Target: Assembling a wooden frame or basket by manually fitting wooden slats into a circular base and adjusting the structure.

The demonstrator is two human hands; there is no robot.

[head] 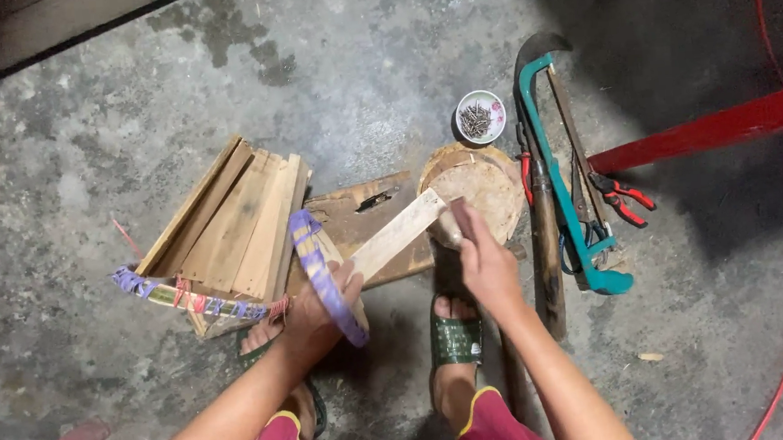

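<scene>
pale tan wood slats point(237, 216), one thin strip point(399, 233) nearly cream. Purple band point(322, 274) wrapped round them, plus a purple, red and yellow striped strap point(188, 298). Teal hacksaw point(571, 200), red-handled pliers point(624, 198), bright red bar point(712, 128), green patterned sandal point(457, 338), white bowl point(493, 105) with a pink flower, blotchy grey concrete floor point(131, 109).

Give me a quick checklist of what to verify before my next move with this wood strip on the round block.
1. Left hand gripping the wood strip: ok.
2. Strip's far end resting on the round wooden block: ok.
3. Right hand holding a tool at the strip's end: ok; which tool, cannot tell.
4. Left fingers away from the struck end: ok.
5. Bowl of nails close by: ok.
6. Sandalled right foot just beneath the work: not ok.
</scene>
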